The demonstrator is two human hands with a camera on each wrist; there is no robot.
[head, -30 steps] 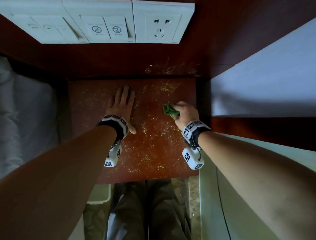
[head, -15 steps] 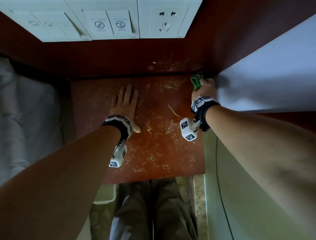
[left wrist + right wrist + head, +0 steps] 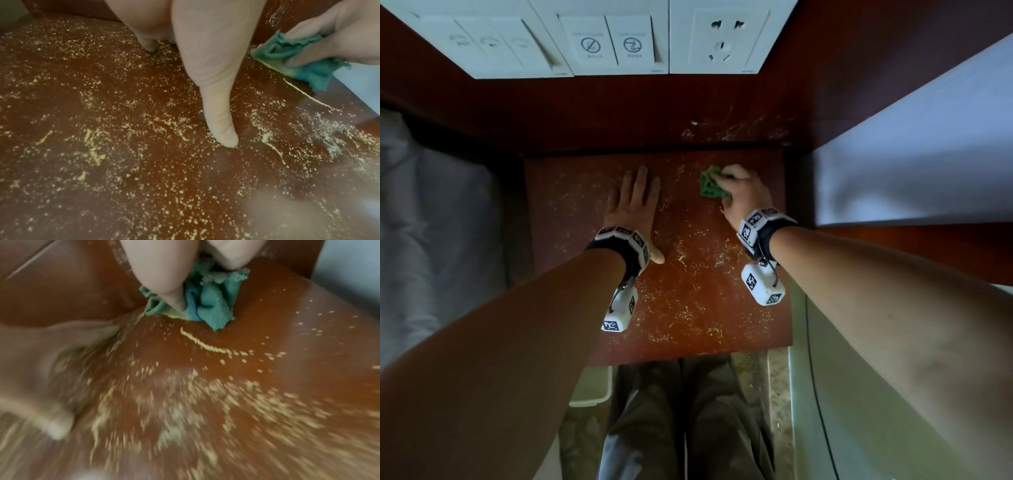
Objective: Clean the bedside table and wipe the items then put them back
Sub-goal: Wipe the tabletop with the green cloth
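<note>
While the head view looks straight down, white bedding (image 3: 424, 219) lies at the far left, beside the reddish-brown surface (image 3: 571, 192) of the bedside table. The surface is strewn all over with pale yellow crumbs (image 3: 681, 255), densest toward its middle and near edge. The left hand (image 3: 631, 205) rests palm-down on the left half of the surface, its fingers (image 3: 642, 178) straight and close together, pointing toward the back panel; they hold nothing. In the left-wrist view the thumb tip (image 3: 225, 138) touches the surface among the crumbs. A white bin (image 3: 590, 387) shows below the near edge, left of the person's trousers (image 3: 688, 421). Above, on the wooden back panel, sit white switch plates (image 3: 606, 42) and, to their right, a white wall socket (image 3: 722, 37). The right hand (image 3: 743, 195) is at the rear right of the surface, its fingers (image 3: 164, 293) curled round a bunched green cloth (image 3: 710, 187) and pressing it down on the surface. In the right-wrist view a thin curved line of crumbs (image 3: 205, 344) lies just beside the cloth's near edge; much of that view is blurred. A white panel (image 3: 914, 154) stands at the far right, just beside the surface.
</note>
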